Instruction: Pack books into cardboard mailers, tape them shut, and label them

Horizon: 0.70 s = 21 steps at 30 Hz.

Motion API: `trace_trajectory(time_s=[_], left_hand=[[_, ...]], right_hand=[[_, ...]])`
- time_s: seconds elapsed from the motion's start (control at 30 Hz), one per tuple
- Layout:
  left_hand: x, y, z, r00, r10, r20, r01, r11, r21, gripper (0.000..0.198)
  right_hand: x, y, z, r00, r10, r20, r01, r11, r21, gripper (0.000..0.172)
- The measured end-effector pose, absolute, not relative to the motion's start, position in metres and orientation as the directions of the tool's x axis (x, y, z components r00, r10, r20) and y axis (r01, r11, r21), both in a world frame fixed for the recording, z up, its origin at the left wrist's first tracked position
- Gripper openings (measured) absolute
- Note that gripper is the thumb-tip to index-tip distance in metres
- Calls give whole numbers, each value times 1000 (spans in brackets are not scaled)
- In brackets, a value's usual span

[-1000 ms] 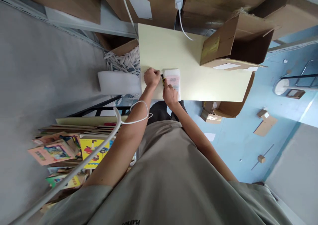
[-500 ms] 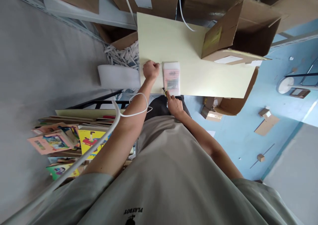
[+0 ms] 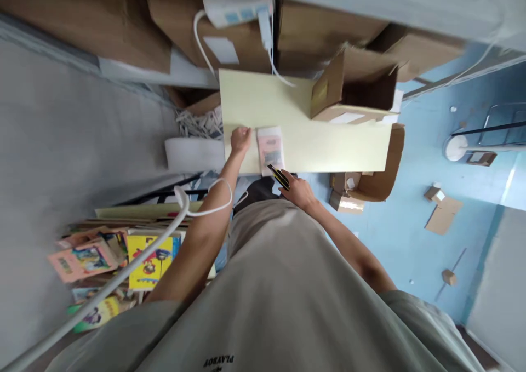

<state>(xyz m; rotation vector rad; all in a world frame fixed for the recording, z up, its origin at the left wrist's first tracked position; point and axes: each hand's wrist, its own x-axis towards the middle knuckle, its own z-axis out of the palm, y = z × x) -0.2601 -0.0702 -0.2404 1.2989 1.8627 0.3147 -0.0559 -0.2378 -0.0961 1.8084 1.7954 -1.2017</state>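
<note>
On the pale yellow board (image 3: 329, 147) lies a flat package (image 3: 271, 150) with a pink printed face and a white strip at its far end. My left hand (image 3: 240, 139) is closed with the fingertips pinched, just left of the package's far end. Whatever it may hold is too small to make out. A black and yellow utility knife (image 3: 279, 178) is gripped in my right hand (image 3: 301, 192), at the near right corner of the package. The knife's tip points up and left over the package's near part; whether it touches is unclear.
An opened cardboard box (image 3: 329, 92) stands on the board's far right. Behind are more boxes and a white power strip (image 3: 238, 9) with cables. Left are shredded paper (image 3: 201, 122), a white foam roll (image 3: 193, 154) and stacked books (image 3: 148, 262). A white cable loops by my left forearm.
The view has tilted, showing more of the shelf behind. My right hand has drawn back slightly from the package, and more of the knife shows. My left hand remains closed beside the package.
</note>
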Motion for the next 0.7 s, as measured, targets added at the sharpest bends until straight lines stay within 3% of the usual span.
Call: trace_trajectory(time_s=[0.1, 0.23, 0.37, 0.5, 0.7], left_hand=[[-230, -80, -183, -212, 901, -378, 438, 433, 787, 34], [-165, -75, -102, -65, 984, -168, 226, 178, 958, 34], [-94, -43, -19, 151, 984, 99, 198, -128, 972, 36], [-43, -14, 35, 198, 942, 273, 174, -307, 936, 37], [-27, -16, 33, 179, 949, 260, 208, -295, 933, 37]], right_hand=[[-24, -215, -66, 23, 817, -576, 870, -299, -391, 60], [26, -163, -20, 172, 966, -191, 800, -250, -545, 51], [78, -81, 35, 276, 947, 164, 867, -172, -467, 52], [122, 13, 64, 330, 918, 219, 910, -248, -333, 52], [151, 112, 48, 311, 936, 163, 923, -256, -286, 41]])
